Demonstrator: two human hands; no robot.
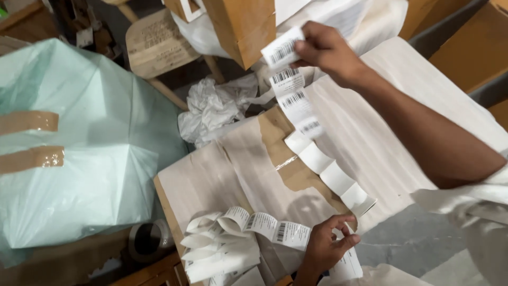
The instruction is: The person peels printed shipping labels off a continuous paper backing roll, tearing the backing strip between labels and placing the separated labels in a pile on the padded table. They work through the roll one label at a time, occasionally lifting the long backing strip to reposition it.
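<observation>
Right hand up high, fingers pinching the top of a label strip dangling over the paper-covered surface. Left hand down low, fingers curled, pinching another strip beside a folded pile.

The long white strip of paper labels looks smooth and a little glossy, and its peeled backing part is plain matt paper. The flat brown cardboard sheet under it is matt and rough. The large pale green plastic bag is thin and shiny, closed with glossy brown tape. The crumpled white paper is matt and wrinkled.
</observation>
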